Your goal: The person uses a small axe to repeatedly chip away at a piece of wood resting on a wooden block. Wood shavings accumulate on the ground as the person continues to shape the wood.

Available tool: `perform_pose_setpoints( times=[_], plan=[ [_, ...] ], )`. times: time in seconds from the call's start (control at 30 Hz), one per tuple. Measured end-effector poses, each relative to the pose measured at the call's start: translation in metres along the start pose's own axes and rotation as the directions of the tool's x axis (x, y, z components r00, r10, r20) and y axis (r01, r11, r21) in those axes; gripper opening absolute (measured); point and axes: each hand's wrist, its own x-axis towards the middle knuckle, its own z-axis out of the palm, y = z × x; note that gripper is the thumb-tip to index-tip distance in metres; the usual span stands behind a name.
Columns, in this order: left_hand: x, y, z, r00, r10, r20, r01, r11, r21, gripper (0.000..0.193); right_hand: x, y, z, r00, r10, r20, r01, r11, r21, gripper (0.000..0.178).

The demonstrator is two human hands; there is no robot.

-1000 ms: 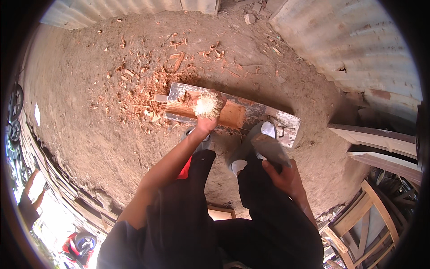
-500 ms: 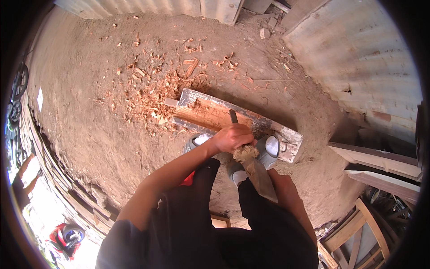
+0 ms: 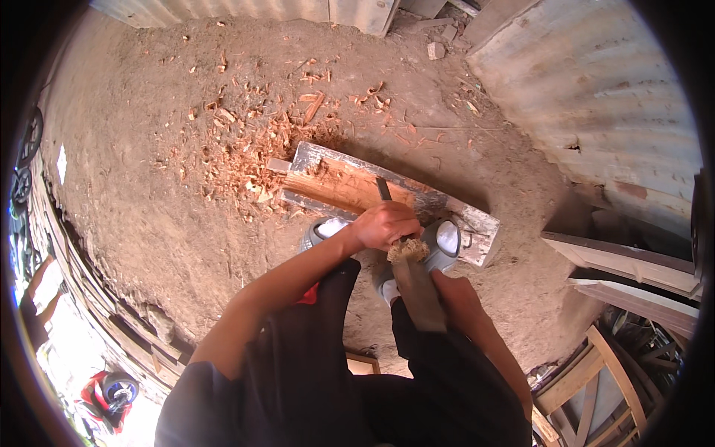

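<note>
My left hand (image 3: 385,225) is wrapped round a chisel (image 3: 383,189), its dark blade slanting down onto the carved piece of wood (image 3: 339,185). Above the fist shows the frayed, mushroomed end of the chisel's wooden handle. My right hand (image 3: 459,298) is closed at the side of a wooden mallet (image 3: 419,296), whose head is right at that frayed end; whether they touch I cannot tell. The mallet's handle is mostly hidden by the hand. The reddish-brown wood lies in a whitish, worn wooden bench frame (image 3: 482,227), between and beyond my feet.
Wood shavings (image 3: 249,130) lie thick on the dirt floor beyond the bench's left end. A corrugated metal sheet (image 3: 596,97) leans at the right, above stacked boards (image 3: 622,262). A wooden chair frame (image 3: 588,369) stands lower right. Motorcycles and planks line the left edge.
The mallet has swung in line with the chisel's handle, its head now nearer the frayed end. My left hand holds the chisel in about the same place; the whole view has shifted slightly.
</note>
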Motion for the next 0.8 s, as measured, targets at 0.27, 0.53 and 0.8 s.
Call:
perform_pose_setpoints(
  times=[0.27,0.53,0.8],
  plan=[
    [0.005,0.005,-0.002,1.000,-0.030,-0.002,0.030,1.000,-0.009,0.017,-0.003,0.003,0.009,0.986,-0.130,-0.103,0.134,0.991,0.032,0.042],
    [0.015,0.013,-0.007,0.993,-0.107,-0.047,0.103,0.992,-0.067,0.016,-0.010,0.004,-0.007,0.925,-0.331,-0.184,0.334,0.942,-0.015,0.034],
    [0.012,0.014,-0.007,0.982,-0.156,-0.103,0.159,0.987,0.019,0.026,-0.005,-0.019,-0.012,0.809,-0.518,-0.278,0.520,0.851,-0.073,0.041]
  ],
)
